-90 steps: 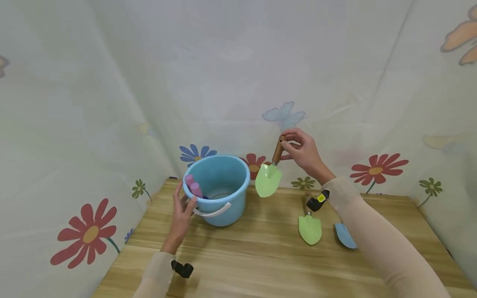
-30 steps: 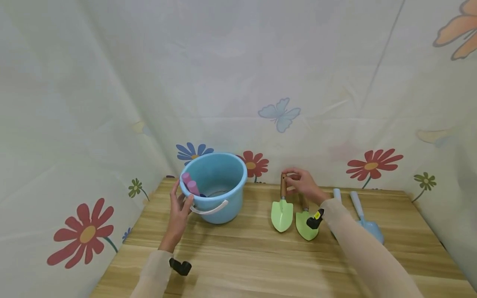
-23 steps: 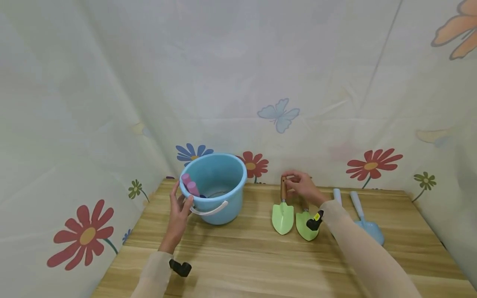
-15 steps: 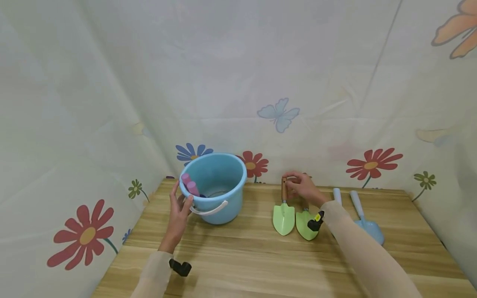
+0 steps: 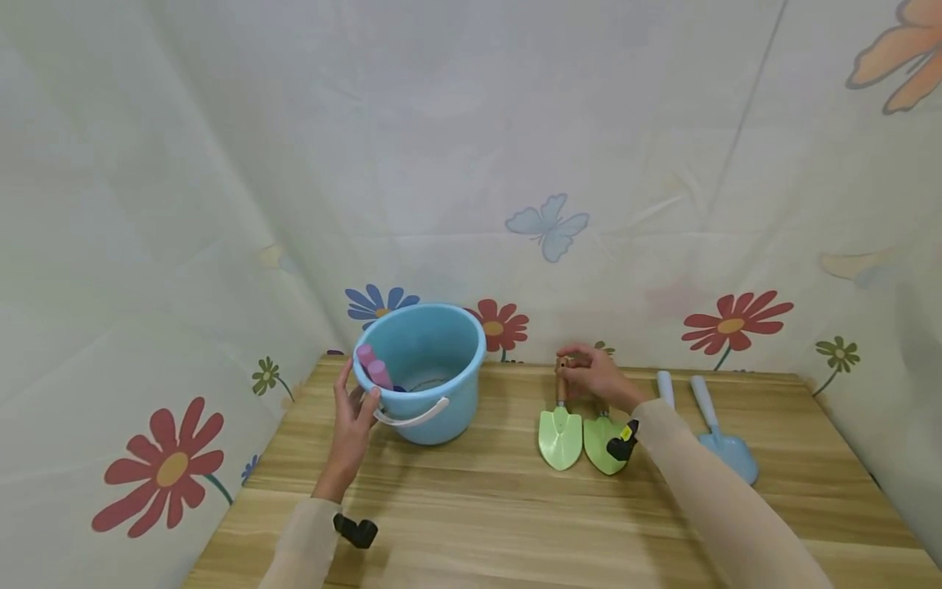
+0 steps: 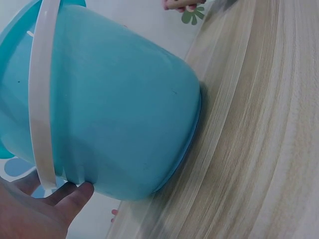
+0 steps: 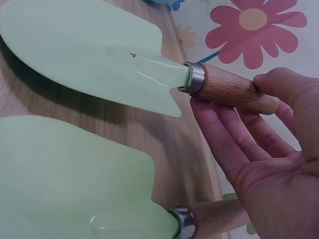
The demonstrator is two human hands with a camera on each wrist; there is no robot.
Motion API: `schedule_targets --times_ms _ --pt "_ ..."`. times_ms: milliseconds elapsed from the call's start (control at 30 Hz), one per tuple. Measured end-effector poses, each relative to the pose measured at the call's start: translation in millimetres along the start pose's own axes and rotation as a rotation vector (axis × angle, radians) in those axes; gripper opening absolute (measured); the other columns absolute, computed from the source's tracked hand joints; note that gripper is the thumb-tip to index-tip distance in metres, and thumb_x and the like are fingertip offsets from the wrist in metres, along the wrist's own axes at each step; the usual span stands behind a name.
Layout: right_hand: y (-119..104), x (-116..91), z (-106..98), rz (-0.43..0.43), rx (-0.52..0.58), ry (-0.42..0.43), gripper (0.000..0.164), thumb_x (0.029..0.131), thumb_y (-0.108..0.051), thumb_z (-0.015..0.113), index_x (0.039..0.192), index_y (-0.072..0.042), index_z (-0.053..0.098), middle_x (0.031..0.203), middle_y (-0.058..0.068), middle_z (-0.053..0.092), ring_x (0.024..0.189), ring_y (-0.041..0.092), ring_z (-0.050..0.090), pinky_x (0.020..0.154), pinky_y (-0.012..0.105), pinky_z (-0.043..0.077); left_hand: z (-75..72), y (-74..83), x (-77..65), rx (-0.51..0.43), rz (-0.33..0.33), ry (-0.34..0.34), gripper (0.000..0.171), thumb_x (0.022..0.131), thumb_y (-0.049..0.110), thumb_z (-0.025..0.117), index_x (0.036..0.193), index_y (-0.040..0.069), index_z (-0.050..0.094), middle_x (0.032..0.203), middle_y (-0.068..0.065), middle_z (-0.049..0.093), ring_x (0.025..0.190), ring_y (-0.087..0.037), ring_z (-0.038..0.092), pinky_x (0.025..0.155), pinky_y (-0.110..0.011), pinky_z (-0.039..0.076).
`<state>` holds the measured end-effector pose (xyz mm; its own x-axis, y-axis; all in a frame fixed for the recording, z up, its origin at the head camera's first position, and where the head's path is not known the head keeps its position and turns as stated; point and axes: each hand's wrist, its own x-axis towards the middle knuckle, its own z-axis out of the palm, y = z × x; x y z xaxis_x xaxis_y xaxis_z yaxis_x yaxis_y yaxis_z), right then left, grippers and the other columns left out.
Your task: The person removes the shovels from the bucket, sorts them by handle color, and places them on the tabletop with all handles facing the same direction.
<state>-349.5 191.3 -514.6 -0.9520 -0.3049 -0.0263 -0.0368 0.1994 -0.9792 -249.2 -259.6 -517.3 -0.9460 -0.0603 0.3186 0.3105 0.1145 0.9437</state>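
Note:
My right hand (image 5: 598, 379) pinches the wooden handle of a light green garden trowel (image 5: 560, 439) between thumb and fingers. In the right wrist view its blade (image 7: 94, 50) casts a shadow on the wood below. Beside it lies a second green trowel (image 5: 605, 446), its handle partly hidden behind the hand. My left hand (image 5: 355, 421) holds the side of a light blue bucket (image 5: 449, 413), thumb and fingers around the wall just under the rim. A white bail handle (image 6: 42, 94) hangs down the bucket's front. Inside lean two pink handles (image 5: 379, 374), their lower ends hidden.
Right of the green trowels lie two blue tools, a shovel (image 5: 728, 454) with a pale handle (image 5: 704, 401) and another handle (image 5: 666, 386) partly behind the right sleeve. All stand on a wood-grain table (image 5: 471, 523), backed by a flower-printed curtain (image 5: 412, 164).
The right hand has come down with the trowel from above the table's back to beside the other green trowel, most recently sinking slightly. The left hand stays on the bucket.

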Motion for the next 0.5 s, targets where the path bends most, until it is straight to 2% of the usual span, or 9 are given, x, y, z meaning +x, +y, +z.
schedule_targets --times_ms 267,500 --pt "4.0 4.1 4.5 0.044 -0.035 0.034 0.046 0.1 -0.008 0.067 0.141 0.002 0.05 0.118 0.022 0.062 0.099 0.031 0.067 0.08 0.048 0.062 0.0 0.8 0.2 0.005 -0.005 0.0 0.067 0.108 0.038 0.051 0.16 0.048 0.01 0.166 -0.011 0.022 0.151 -0.034 0.027 0.108 -0.067 0.038" --pt "13.2 8.3 4.6 0.027 -0.03 0.007 0.044 0.099 -0.003 0.066 0.14 0.006 0.049 0.113 0.022 0.063 0.088 0.027 0.069 0.075 0.047 0.062 -0.2 0.0 -0.1 0.011 -0.004 -0.001 0.067 0.108 0.038 0.051 0.161 0.046 0.01 0.166 -0.011 0.022 0.152 -0.034 0.026 0.107 -0.069 0.038"
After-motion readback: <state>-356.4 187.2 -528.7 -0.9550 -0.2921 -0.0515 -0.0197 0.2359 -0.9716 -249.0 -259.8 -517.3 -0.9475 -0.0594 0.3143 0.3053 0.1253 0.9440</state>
